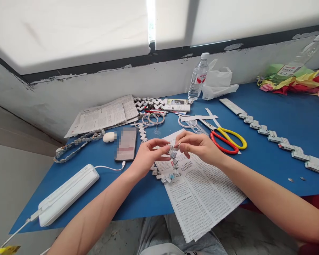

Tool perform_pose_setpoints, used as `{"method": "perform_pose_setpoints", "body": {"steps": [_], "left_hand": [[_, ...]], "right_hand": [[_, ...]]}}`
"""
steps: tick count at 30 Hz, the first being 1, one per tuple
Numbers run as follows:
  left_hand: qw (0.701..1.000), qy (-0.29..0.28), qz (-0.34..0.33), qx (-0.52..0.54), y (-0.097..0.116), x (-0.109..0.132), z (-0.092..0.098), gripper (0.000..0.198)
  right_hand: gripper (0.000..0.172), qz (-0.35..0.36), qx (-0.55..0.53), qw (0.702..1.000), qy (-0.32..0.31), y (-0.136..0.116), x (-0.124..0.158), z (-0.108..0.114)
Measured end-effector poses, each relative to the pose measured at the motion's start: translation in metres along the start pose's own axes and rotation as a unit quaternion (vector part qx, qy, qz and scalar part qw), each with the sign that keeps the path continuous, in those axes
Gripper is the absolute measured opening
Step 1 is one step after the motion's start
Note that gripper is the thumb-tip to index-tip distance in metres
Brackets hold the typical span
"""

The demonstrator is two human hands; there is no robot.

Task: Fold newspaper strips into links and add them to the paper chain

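Note:
A narrow zigzag chain of folded newsprint [173, 166] hangs down from between my two hands and curls to the left over the blue table. My left hand [152, 156] pinches the chain's upper end between thumb and fingers. Close on the right, my right hand [192, 143] has its thumb and fingertips closed on the same end. Under both hands lies a printed newspaper sheet [199, 191], its lower corner hanging over the table's front edge. The fingertips hide part of the folded end.
Red and yellow scissors [227, 140], a phone [126, 145], a white case [69, 194] and stacked newspapers [103, 117] lie on the blue table [146, 205]. A wider paper chain [279, 140] runs along the right. Behind stand a water bottle [198, 78] and a plastic bag [218, 83].

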State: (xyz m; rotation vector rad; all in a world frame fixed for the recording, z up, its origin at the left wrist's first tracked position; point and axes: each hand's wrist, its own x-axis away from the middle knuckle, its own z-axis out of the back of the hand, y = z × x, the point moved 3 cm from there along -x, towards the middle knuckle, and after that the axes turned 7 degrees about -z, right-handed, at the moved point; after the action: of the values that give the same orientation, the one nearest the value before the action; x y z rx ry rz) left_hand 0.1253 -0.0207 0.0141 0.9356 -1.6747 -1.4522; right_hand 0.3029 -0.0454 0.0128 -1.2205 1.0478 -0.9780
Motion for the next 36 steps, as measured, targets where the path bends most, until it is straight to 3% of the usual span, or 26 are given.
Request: {"method": "perform_pose_setpoints", "body": {"steps": [11, 20, 36], "left_hand": [[0.998, 0.038, -0.041, -0.032, 0.005, 0.000, 0.001, 0.024], [0.997, 0.026, -0.061, -0.042, 0.008, 0.003, -0.003, 0.027], [0.996, 0.006, -0.053, -0.066, -0.001, 0.001, -0.003, 0.030]], "right_hand": [[0.016, -0.028, -0.057, 0.997, 0.044, 0.001, 0.001, -0.002], [0.018, -0.092, -0.078, 0.992, -0.030, 0.011, -0.006, -0.003], [0.021, -0.096, -0.024, 0.995, -0.030, 0.009, -0.003, -0.005]]}}
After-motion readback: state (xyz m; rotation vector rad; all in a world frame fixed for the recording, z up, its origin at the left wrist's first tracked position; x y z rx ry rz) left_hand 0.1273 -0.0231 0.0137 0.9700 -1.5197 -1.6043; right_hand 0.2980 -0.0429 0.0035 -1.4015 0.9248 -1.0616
